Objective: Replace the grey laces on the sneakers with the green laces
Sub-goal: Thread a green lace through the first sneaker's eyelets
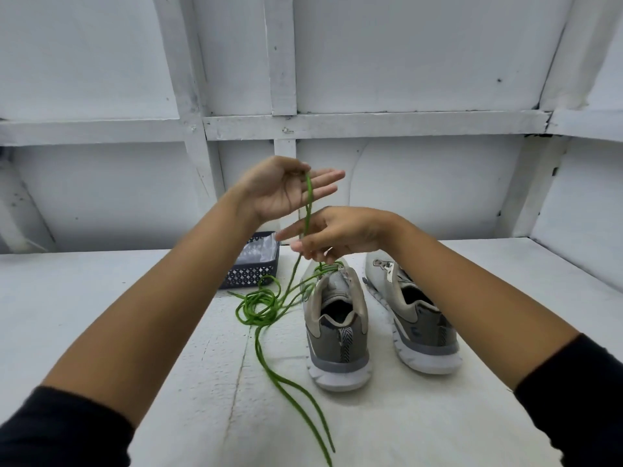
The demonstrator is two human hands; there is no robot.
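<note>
Head view: neither sneaker shows grey laces. The green lace (308,197) is threaded only at the front of the first sneaker (337,332), directly below the right hand (337,234), which pinches it. The left hand (279,190), just above, holds its loop under the thumb. The second sneaker (414,318), beneath the right forearm, looks unlaced. Slack lies tangled on the tabletop (135,315) below the left hand, near a basket (251,273), and may snag

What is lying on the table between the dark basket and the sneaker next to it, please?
In the head view, a loose tangle of green lace lies between the basket and the sneaker.
</note>
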